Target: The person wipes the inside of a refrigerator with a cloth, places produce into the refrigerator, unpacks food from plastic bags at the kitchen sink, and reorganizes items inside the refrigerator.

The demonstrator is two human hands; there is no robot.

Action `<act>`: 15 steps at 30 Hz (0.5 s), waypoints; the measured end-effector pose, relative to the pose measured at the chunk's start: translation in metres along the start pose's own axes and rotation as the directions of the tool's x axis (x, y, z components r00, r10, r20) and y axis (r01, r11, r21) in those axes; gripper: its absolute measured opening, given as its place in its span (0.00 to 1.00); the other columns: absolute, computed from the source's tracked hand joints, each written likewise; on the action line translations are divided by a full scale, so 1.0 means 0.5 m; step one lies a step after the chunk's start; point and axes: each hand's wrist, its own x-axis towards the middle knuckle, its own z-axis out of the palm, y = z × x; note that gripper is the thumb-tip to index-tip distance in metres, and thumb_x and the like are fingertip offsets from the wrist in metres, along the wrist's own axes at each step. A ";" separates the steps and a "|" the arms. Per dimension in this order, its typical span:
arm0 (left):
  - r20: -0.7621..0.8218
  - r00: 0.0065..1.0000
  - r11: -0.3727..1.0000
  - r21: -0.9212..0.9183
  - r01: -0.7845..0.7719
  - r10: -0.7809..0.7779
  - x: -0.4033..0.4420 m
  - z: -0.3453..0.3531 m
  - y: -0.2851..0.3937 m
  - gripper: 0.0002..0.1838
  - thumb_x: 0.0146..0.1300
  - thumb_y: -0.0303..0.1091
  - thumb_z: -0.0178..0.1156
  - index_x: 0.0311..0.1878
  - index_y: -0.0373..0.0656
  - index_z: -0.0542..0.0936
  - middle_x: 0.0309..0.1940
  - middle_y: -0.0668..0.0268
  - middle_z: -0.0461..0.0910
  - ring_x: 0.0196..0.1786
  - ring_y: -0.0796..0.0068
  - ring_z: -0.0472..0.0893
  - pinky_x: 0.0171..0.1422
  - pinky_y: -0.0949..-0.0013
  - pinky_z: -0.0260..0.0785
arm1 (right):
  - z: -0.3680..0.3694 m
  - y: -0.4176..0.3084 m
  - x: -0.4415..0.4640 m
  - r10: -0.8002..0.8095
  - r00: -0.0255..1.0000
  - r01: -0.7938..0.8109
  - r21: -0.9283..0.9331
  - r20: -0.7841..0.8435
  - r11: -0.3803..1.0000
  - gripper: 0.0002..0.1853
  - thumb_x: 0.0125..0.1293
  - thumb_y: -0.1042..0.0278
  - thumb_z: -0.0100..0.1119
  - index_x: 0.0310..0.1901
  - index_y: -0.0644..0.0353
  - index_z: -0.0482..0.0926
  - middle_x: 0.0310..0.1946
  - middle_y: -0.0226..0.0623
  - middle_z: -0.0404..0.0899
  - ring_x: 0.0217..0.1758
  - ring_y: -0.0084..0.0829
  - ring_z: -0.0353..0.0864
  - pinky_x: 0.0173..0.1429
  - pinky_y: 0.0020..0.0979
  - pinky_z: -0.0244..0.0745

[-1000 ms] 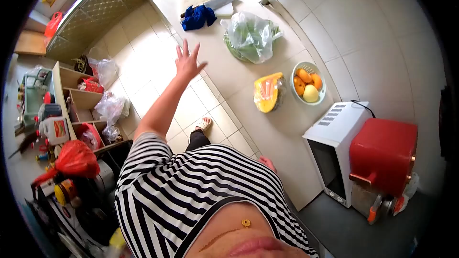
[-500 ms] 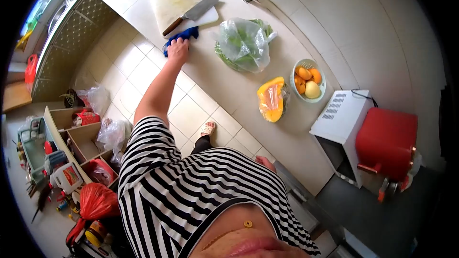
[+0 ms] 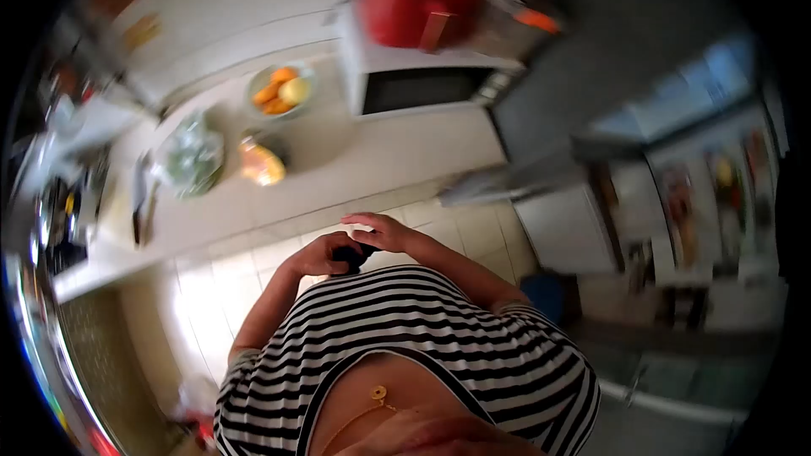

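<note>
I see the left hand (image 3: 321, 254) curled round a bunched dark cloth (image 3: 353, 261) at the striped shirt's (image 3: 405, 308) twelve o'clock, the right hand (image 3: 384, 232) loosely open against it; gathering its edges inward should steady it.

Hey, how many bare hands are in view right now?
2: the bare left hand gripping a dark crumpled cloth before the black-and-white striped shirt, and the bare right hand close beside it. No others seem hidden.
</note>
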 end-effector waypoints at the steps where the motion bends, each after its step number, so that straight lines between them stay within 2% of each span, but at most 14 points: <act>1: 0.026 0.997 0.986 -0.153 -0.061 0.066 0.055 0.035 0.058 0.20 0.44 0.27 0.60 0.46 0.41 0.76 0.44 0.63 0.74 0.47 0.70 0.74 0.56 0.68 0.65 | -0.031 -0.011 -0.043 0.210 0.970 -0.228 0.158 0.123 0.961 0.23 0.64 0.52 0.53 0.57 0.56 0.70 0.50 0.40 0.75 0.55 0.31 0.72 0.59 0.31 0.66; 2: -0.028 0.989 0.974 -0.174 -0.145 0.142 0.109 0.073 0.080 0.20 0.45 0.27 0.59 0.47 0.40 0.76 0.45 0.63 0.74 0.48 0.70 0.74 0.56 0.68 0.64 | -0.036 0.055 -0.088 0.066 0.998 -0.064 0.287 0.001 0.956 0.25 0.66 0.52 0.51 0.59 0.58 0.68 0.52 0.37 0.72 0.55 0.27 0.69 0.60 0.29 0.64; 3: -0.090 0.974 0.954 -0.198 -0.223 0.209 0.152 0.115 0.100 0.20 0.46 0.27 0.59 0.47 0.40 0.75 0.47 0.63 0.74 0.48 0.70 0.73 0.56 0.68 0.64 | -0.060 0.056 -0.157 0.074 0.995 -0.051 0.289 -0.066 0.956 0.25 0.66 0.52 0.51 0.59 0.58 0.68 0.52 0.37 0.72 0.55 0.27 0.69 0.60 0.29 0.64; 4: -0.108 0.935 0.932 -0.101 -0.348 0.338 0.201 0.143 0.107 0.20 0.48 0.26 0.59 0.48 0.39 0.73 0.46 0.63 0.73 0.49 0.72 0.72 0.56 0.70 0.62 | -0.081 0.047 -0.219 0.112 0.978 -0.006 0.515 -0.175 0.857 0.27 0.65 0.52 0.53 0.61 0.59 0.65 0.54 0.36 0.70 0.56 0.27 0.69 0.60 0.30 0.64; 5: -0.151 0.938 0.939 -0.095 -0.330 0.314 0.245 0.179 0.105 0.18 0.50 0.27 0.59 0.48 0.40 0.74 0.45 0.65 0.72 0.50 0.74 0.71 0.56 0.71 0.61 | -0.098 0.040 -0.282 0.161 0.951 0.075 0.703 -0.263 0.707 0.30 0.64 0.53 0.54 0.62 0.60 0.62 0.56 0.35 0.67 0.57 0.27 0.68 0.60 0.30 0.64; 6: -0.210 0.931 0.934 -0.137 -0.331 0.299 0.283 0.222 0.131 0.17 0.52 0.26 0.58 0.48 0.40 0.74 0.44 0.65 0.72 0.49 0.74 0.71 0.56 0.71 0.62 | -0.110 0.033 -0.346 0.194 0.929 0.141 0.783 -0.317 0.606 0.37 0.60 0.56 0.60 0.66 0.60 0.55 0.57 0.36 0.66 0.58 0.28 0.66 0.62 0.30 0.62; 7: -0.274 0.921 0.926 -0.183 -0.332 0.276 0.320 0.267 0.164 0.17 0.53 0.25 0.57 0.48 0.41 0.74 0.44 0.66 0.71 0.49 0.74 0.71 0.55 0.72 0.62 | -0.122 0.026 -0.405 0.277 0.888 0.150 0.800 -0.367 0.580 0.42 0.56 0.61 0.64 0.68 0.58 0.51 0.57 0.38 0.65 0.59 0.29 0.65 0.62 0.30 0.62; 8: -0.289 0.903 0.921 -0.130 -0.366 0.318 0.363 0.309 0.176 0.17 0.55 0.22 0.54 0.49 0.41 0.73 0.44 0.66 0.71 0.50 0.74 0.71 0.55 0.72 0.63 | -0.128 0.023 -0.450 0.256 0.817 0.288 0.751 -0.516 0.594 0.42 0.57 0.64 0.63 0.68 0.57 0.49 0.57 0.38 0.66 0.58 0.28 0.66 0.62 0.30 0.62; 9: -0.349 0.888 0.898 -0.210 -0.387 0.301 0.410 0.368 0.184 0.17 0.53 0.21 0.55 0.48 0.41 0.74 0.42 0.63 0.72 0.47 0.69 0.72 0.53 0.70 0.63 | -0.136 0.023 -0.494 0.230 0.725 0.414 0.677 -0.649 0.608 0.42 0.57 0.67 0.63 0.69 0.57 0.48 0.57 0.38 0.66 0.58 0.28 0.67 0.62 0.30 0.63; 10: -0.350 0.869 0.898 -0.141 -0.417 0.349 0.451 0.425 0.190 0.17 0.53 0.21 0.54 0.49 0.41 0.74 0.43 0.61 0.72 0.47 0.67 0.72 0.55 0.69 0.62 | -0.144 0.021 -0.535 0.233 0.711 0.425 0.669 -0.664 0.610 0.42 0.57 0.67 0.63 0.69 0.57 0.48 0.57 0.38 0.66 0.58 0.28 0.67 0.62 0.30 0.63; 11: -0.352 0.848 0.891 -0.072 -0.447 0.397 0.485 0.474 0.195 0.18 0.54 0.22 0.54 0.50 0.41 0.73 0.43 0.59 0.71 0.48 0.64 0.72 0.56 0.68 0.62 | -0.152 0.022 -0.572 0.263 0.602 0.495 0.611 -0.754 0.618 0.41 0.58 0.69 0.61 0.69 0.56 0.48 0.57 0.37 0.66 0.57 0.29 0.67 0.63 0.30 0.63; 12: -0.266 0.852 0.881 -0.018 -0.473 0.452 0.510 0.514 0.212 0.20 0.54 0.22 0.53 0.52 0.41 0.72 0.46 0.58 0.71 0.51 0.62 0.71 0.59 0.67 0.60 | -0.161 0.030 -0.608 0.289 0.482 0.557 0.544 -0.827 0.627 0.40 0.58 0.71 0.60 0.69 0.54 0.48 0.57 0.37 0.66 0.57 0.29 0.68 0.63 0.30 0.63; 14: -0.051 0.861 0.862 -0.005 -0.506 0.506 0.553 0.572 0.234 0.25 0.54 0.24 0.51 0.59 0.40 0.67 0.54 0.53 0.68 0.60 0.55 0.65 0.66 0.62 0.53 | -0.188 0.047 -0.680 0.350 0.421 0.591 0.546 -0.837 0.594 0.40 0.58 0.74 0.59 0.69 0.53 0.49 0.57 0.37 0.67 0.57 0.29 0.68 0.63 0.30 0.62; 15: 0.024 0.870 0.867 0.070 -0.493 0.492 0.572 0.591 0.230 0.28 0.55 0.28 0.53 0.62 0.40 0.65 0.58 0.52 0.65 0.64 0.52 0.61 0.69 0.61 0.48 | -0.205 0.060 -0.711 0.408 0.375 0.622 0.552 -0.832 0.556 0.39 0.58 0.76 0.58 0.69 0.52 0.51 0.56 0.36 0.67 0.57 0.30 0.69 0.64 0.30 0.62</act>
